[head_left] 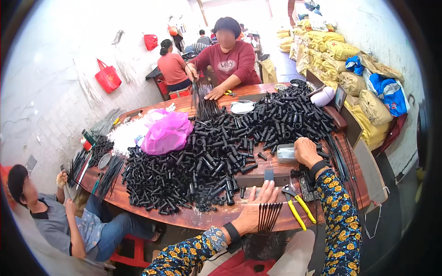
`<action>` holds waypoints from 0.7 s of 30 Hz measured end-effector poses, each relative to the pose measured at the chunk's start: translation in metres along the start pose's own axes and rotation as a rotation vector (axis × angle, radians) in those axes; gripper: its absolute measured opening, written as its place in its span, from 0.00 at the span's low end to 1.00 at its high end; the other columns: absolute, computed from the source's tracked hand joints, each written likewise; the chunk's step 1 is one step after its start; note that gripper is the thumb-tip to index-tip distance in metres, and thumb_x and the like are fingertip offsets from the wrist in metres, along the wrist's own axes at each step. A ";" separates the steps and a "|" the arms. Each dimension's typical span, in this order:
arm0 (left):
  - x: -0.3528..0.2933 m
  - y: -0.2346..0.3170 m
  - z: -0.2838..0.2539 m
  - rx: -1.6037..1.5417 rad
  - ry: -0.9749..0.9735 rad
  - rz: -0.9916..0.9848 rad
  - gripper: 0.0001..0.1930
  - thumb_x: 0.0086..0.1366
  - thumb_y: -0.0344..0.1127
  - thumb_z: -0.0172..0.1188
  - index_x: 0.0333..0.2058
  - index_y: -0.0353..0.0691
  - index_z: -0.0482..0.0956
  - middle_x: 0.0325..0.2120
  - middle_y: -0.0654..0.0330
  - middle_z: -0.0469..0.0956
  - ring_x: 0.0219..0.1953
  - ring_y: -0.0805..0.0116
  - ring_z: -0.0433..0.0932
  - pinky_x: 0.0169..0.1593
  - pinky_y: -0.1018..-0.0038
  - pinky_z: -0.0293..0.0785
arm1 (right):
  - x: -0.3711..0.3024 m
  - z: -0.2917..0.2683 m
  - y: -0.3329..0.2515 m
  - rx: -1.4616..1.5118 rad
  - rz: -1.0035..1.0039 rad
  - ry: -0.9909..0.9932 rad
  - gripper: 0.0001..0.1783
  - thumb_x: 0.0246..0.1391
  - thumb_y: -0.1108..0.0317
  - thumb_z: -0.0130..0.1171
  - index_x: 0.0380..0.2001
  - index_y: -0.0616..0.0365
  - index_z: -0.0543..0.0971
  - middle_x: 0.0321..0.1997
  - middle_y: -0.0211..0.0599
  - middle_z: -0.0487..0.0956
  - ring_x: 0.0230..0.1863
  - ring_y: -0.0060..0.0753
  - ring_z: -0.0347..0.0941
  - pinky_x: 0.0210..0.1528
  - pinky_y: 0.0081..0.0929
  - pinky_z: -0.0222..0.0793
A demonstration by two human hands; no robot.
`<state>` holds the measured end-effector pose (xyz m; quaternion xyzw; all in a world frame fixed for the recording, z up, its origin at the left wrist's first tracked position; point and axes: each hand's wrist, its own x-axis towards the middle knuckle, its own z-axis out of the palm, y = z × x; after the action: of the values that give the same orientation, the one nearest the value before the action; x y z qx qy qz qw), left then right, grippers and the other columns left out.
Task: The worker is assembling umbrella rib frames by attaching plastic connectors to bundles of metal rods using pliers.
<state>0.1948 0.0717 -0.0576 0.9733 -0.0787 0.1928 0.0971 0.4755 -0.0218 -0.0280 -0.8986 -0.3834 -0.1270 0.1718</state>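
Observation:
My left hand [260, 209] lies flat at the table's near edge, fingers stretched forward. Under and beside it, a row of thin black rods [269, 217] fans out past the edge; a small grey comb-like row of prongs [269, 174] shows just beyond the fingertips. Whether these are one piece, I cannot tell. Bent fingers of my right hand [307, 152] reach down beside a clear plastic box [286, 154] of fine pale pieces; the fingertips are hidden, and so is anything in them. Yellow-handled pliers [297, 207] lie between my forearms, jaws pointing away.
Black tubular parts [216, 152] are heaped across the wooden table [179, 220], with a pink mesh bag [166, 131] on top. Opposite, a person [225, 64] handles black rods; another [60, 216] sits at left. Yellow sacks [322, 50] are stacked along the right wall.

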 end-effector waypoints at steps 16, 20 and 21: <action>-0.009 0.009 -0.003 0.021 -0.058 -0.037 0.35 0.64 0.50 0.52 0.61 0.29 0.60 0.65 0.40 0.52 0.69 0.44 0.47 0.66 0.46 0.48 | -0.029 -0.026 -0.015 0.036 -0.070 0.190 0.02 0.40 0.75 0.54 0.20 0.61 0.75 0.26 0.51 0.78 0.30 0.57 0.76 0.35 0.49 0.72; -0.001 0.006 -0.004 0.002 -0.018 -0.033 0.32 0.62 0.47 0.52 0.59 0.28 0.63 0.65 0.40 0.53 0.69 0.44 0.49 0.66 0.45 0.47 | -0.047 -0.036 -0.014 0.208 -0.251 0.238 0.04 0.43 0.72 0.56 0.21 0.59 0.79 0.28 0.53 0.78 0.34 0.60 0.75 0.39 0.50 0.71; -0.004 -0.001 -0.005 0.047 -0.003 -0.048 0.32 0.62 0.47 0.52 0.59 0.28 0.63 0.65 0.40 0.53 0.69 0.44 0.49 0.65 0.45 0.48 | -0.046 -0.046 -0.034 0.311 -0.213 0.111 0.05 0.42 0.70 0.59 0.23 0.59 0.81 0.28 0.53 0.79 0.34 0.60 0.76 0.40 0.49 0.71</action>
<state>0.1893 0.0741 -0.0547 0.9772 -0.0510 0.1906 0.0786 0.4150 -0.0484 0.0043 -0.8072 -0.4812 -0.1332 0.3148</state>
